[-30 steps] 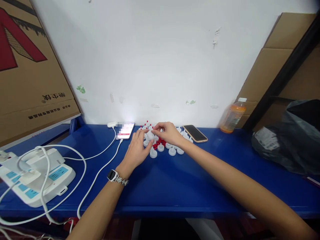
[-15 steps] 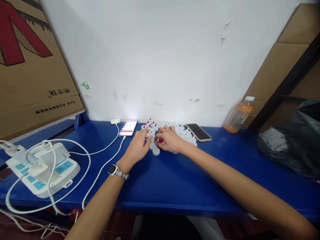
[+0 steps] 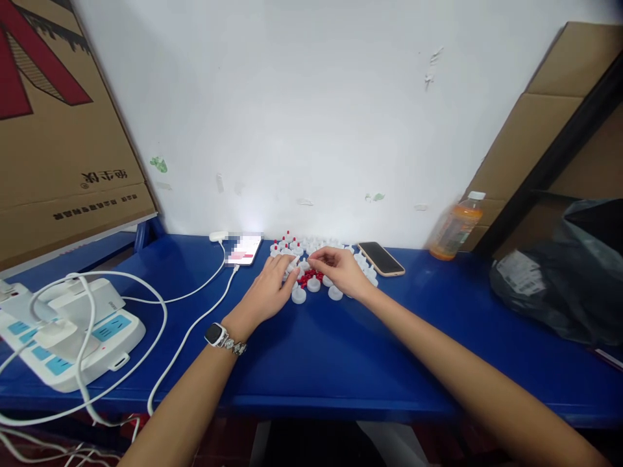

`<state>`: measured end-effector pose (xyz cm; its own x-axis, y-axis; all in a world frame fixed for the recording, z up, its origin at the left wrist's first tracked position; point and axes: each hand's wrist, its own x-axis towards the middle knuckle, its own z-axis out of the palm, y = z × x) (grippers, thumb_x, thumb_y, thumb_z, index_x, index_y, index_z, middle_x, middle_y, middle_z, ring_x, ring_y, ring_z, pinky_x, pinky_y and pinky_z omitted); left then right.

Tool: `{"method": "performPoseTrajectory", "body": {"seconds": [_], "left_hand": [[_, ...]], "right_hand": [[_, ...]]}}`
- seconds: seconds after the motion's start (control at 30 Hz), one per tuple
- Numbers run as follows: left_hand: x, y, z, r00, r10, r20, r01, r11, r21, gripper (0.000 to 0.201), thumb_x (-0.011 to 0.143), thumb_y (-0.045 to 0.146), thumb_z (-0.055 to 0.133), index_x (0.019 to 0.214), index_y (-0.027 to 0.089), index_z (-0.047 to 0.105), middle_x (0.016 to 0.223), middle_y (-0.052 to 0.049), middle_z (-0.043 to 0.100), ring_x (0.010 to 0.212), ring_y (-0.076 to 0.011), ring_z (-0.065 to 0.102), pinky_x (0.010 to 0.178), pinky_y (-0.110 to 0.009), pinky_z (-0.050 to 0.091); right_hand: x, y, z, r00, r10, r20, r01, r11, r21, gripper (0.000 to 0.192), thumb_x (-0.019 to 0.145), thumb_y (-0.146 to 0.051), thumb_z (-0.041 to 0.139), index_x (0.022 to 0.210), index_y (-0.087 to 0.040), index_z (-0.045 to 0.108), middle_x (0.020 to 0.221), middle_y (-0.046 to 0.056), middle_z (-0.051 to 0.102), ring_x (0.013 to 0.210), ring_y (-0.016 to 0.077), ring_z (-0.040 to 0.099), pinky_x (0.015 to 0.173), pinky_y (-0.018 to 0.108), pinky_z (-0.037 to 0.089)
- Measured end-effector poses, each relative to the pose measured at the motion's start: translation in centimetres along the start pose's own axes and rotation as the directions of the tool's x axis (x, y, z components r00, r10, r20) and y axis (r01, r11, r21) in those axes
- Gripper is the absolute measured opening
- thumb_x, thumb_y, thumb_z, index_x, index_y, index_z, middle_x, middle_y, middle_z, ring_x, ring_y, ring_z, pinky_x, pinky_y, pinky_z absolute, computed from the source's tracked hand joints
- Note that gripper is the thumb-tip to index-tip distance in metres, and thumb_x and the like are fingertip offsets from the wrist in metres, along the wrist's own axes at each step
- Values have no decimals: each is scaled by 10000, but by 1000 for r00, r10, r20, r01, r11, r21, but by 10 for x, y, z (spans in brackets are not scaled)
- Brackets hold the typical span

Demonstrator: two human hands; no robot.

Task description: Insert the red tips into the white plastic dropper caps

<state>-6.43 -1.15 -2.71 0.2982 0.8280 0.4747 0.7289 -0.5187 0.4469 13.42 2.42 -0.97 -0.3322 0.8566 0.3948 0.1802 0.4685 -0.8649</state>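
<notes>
The left hand grasps 1 white cap; the right hand pinches just right of it, any content too small to tell. Red pieces lie among more caps on the far bench.

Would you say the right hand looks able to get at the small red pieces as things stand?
Probably yes: the red pieces lie close to the right hand, partly uncovered from above, though white caps around them may narrow the way in.

Mid-frame are two hands, two phones, white caps and red pieces too crowded to count, one bottle right, one power strip lower left.
</notes>
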Motion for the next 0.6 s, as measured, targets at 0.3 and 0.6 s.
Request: {"method": "performPoseTrajectory", "body": {"seconds": [0.3,0.6], "left_hand": [[-4,17,-3,988,131,82,-127,990,-55,359,1040,404,315,1297,222,487,1154,-82,601,1102,-235,536,961,-416,459],[-6,26,-5,982,175,73,-173,984,-31,333,1040,377,318,1260,203,498,1101,-85,602,1063,-237,557,958,-417,467]], "right_hand": [[-9,-5,5,996,91,27,-94,944,315,358,694,-478,810,808,-182,643,700,8,686,626,132,619,603,265,474],[-11,-12,8,995,76,-72,-47,939,341,414,662,-536,816,707,-188,596,628,-2,656,558,120,568,554,261,455]]}}
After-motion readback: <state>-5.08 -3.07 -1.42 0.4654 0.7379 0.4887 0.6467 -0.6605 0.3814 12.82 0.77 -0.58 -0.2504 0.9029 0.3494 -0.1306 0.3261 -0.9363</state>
